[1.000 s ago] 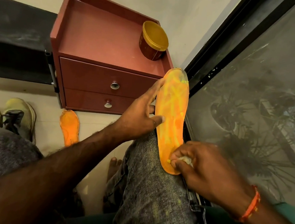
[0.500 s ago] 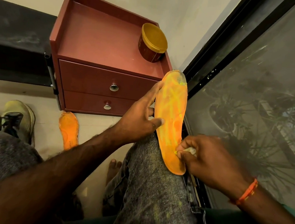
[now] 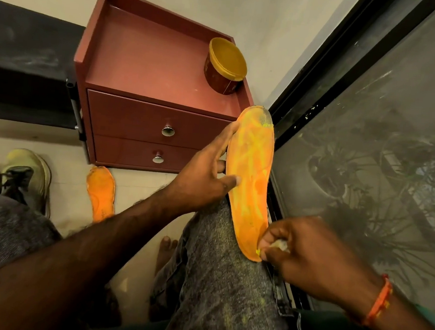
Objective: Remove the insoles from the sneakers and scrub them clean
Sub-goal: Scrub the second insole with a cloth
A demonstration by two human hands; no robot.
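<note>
An orange insole (image 3: 250, 175) streaked with yellow lies lengthwise on my right knee. My left hand (image 3: 205, 177) holds it by its left edge, thumb on top and fingers behind. My right hand (image 3: 305, 255) pinches a small pale scrubbing wad (image 3: 279, 245) against the insole's heel end. A second orange insole (image 3: 101, 192) lies on the floor below the cabinet. Two yellow-green sneakers (image 3: 25, 173) stand on the floor at the far left.
A red-brown two-drawer cabinet (image 3: 147, 122) stands ahead, with a yellow-lidded jar (image 3: 225, 65) on its top right corner. A dark-framed glass window (image 3: 369, 140) runs along the right. My grey-jeaned knees fill the bottom, and a bare foot (image 3: 165, 252) rests on the floor.
My right hand has slid the wad down the insole from its lower middle to the heel end. My left hand keeps its hold on the insole.
</note>
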